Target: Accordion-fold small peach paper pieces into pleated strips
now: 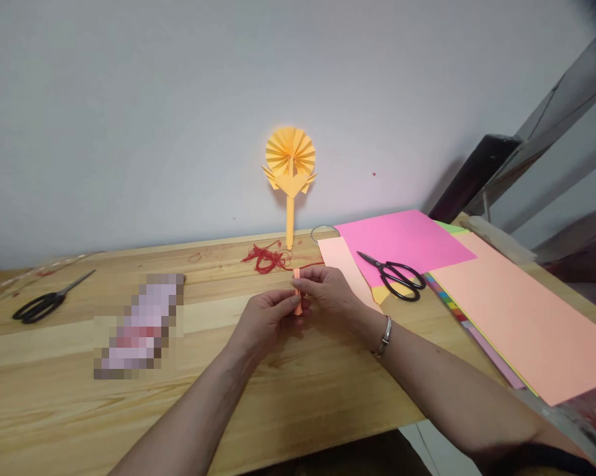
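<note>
A narrow, pleated strip of orange paper stands upright between my two hands above the middle of the table. My left hand is closed on its lower part, thumb pressed against the pleats. The upper part is pinched by my right hand, which has a silver bracelet at the wrist. Some fingers behind the paper are hidden. Just beyond my hands lies a tangle of red string. A yellow folded-paper fan on a rolled paper stick leans against the wall behind it.
Black-handled scissors lie on a pink sheet at the right, near a stack of peach paper. Other black scissors rest at the far left. A pixelated object lies left of my hands. The wall borders the wooden table.
</note>
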Tool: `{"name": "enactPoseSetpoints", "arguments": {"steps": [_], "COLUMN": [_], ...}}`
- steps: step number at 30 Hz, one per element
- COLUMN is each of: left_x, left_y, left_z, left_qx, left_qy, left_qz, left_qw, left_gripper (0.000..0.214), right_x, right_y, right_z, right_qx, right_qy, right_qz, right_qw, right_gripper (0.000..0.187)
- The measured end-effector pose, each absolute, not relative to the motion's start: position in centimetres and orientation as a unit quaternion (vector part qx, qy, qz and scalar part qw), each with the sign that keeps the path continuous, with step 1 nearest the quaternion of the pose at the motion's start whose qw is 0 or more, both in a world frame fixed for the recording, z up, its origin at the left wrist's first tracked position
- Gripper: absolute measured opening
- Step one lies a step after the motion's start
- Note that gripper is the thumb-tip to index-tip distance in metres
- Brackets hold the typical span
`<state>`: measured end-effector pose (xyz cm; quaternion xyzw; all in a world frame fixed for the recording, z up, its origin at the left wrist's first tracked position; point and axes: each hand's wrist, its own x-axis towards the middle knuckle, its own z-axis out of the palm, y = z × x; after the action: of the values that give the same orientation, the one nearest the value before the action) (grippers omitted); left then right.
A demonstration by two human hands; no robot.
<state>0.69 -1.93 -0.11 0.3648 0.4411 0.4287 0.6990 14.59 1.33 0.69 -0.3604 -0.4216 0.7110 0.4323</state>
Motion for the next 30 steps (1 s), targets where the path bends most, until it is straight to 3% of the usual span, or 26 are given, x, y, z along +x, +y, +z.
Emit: {"name": "enactPoseSetpoints", "arguments": {"steps": [8,22,30], "left_x": [0.66,0.47,0.68], "left_y": [-1.90,-1.96,-1.96], "left_z": [0.23,-0.17,-0.14], "left_qx": [0.363,0.388,0.350], "left_qy": [0.458,0.487,0.449], "left_qz": [0.445,0.448,0.459], "left_qw": [0.678,0.642,0.683], "left_gripper": [0.024,0.025,0.024], "right_x": [15.31,14.86,14.95], "right_y": [1.35,1.31,1.47], "right_z": [0.49,0.78,0.54], "right_qx": [-0.315,-0.380,-0.343], "right_qy": [-0.456,-0.446,-0.446], "right_qz": [0.736,0.696,0.715], "right_qw": [0.389,0.415,0.415], "right_gripper": [0.029,0.035,0.030]}}
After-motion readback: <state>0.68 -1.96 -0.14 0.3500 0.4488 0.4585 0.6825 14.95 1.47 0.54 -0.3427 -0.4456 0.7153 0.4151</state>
